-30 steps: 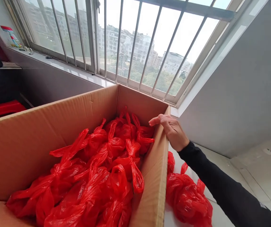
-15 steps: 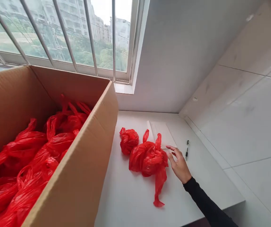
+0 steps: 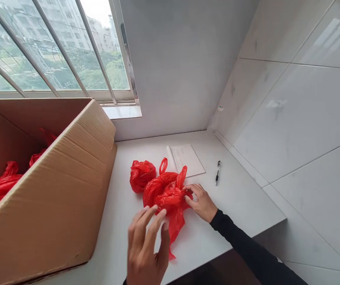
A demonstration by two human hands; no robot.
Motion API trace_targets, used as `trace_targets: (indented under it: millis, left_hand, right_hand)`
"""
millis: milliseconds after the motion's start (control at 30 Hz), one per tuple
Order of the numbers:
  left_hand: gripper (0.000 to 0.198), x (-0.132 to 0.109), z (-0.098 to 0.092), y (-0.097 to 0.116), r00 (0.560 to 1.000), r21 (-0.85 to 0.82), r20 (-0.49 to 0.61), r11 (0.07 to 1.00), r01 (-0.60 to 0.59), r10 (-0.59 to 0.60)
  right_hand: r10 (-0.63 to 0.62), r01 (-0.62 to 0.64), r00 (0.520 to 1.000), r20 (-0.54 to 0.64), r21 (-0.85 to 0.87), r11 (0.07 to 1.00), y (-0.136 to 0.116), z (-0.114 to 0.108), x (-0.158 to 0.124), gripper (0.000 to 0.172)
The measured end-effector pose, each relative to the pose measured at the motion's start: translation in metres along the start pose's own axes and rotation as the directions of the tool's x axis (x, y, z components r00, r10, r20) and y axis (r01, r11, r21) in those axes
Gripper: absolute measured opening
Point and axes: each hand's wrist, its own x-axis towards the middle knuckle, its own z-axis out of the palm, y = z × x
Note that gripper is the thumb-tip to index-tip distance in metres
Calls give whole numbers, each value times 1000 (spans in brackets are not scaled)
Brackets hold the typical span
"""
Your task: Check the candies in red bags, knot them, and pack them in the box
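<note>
Since a moment ago, the right hand (image 3: 201, 202) has come in to touch the right side of the red plastic bag (image 3: 170, 194); the left hand (image 3: 148, 241) has appeared, fingers spread, farther off. Beyond it the bag lies on the bench (image 3: 241, 213), loose end trailing frontward. I can't tell whether the right grips. Notebook (image 3: 188, 160) writing is too small to read.

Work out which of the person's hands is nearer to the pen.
Right. The right hand is at the red bag, below-left of the pen in the picture; the left hand is farther left and lower.
</note>
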Motion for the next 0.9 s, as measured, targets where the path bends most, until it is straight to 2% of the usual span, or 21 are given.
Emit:
trace_targets:
  millis: [67, 167, 267, 367, 433, 467, 567, 633, 700, 767, 900]
  left_hand:
    - [43, 7, 30, -4, 998, 20, 33, 998, -55, 54]
    - [23, 9, 53, -10, 994, 22, 82, 997, -73, 71]
    - [8, 5, 45, -18, 998, 43, 68, 999, 4, -7]
    - [6, -2, 28, -22, 988, 69, 4, 986, 154, -155]
    - [12, -6, 22, -16, 974, 65, -11, 972, 228, -228]
    - [18, -7, 22, -10, 971, 54, 2, 970, 238, -239]
    - [42, -5, 33, 10, 982, 2, 112, 988, 153, -153]
    - [37, -2, 42, 18, 982, -28, 169, 995, 93, -87]
    - [16, 0, 44, 18, 982, -35, 162, 994, 101, -94]
    - [4, -2, 38, 12, 978, -21, 99, 982, 185, -183]
    - [14, -9, 17, 6, 917, 4, -6, 917, 399, -399]
  right_hand:
    - [1, -1, 1000, 21, 18, 1000, -5, -7, -11, 14]
    - [27, -29, 999, 41, 46, 999, -10, -22, -32, 6]
    - [92, -95, 995, 34, 73, 993, -3, -41, -53, 4]
    - [211, -212, 977, 15, 76, 974, 9, -57, -71, 9]
    - [241, -240, 971, -10, 38, 970, 14, -63, -79, 12]
    - [226, -225, 974, -22, 21, 974, 14, -65, -80, 19]
    - [128, -128, 992, 3, 23, 992, 6, -64, -78, 48]
    - [90, -92, 994, 62, 33, 995, -1, -63, -73, 39]
    - [90, -94, 992, 91, 44, 995, -4, -65, -69, 19]
    - [141, -145, 988, 58, 81, 986, -1, -71, -70, 13]
    - [306, -292, 951, -35, 213, 932, 14, -85, -81, 18]
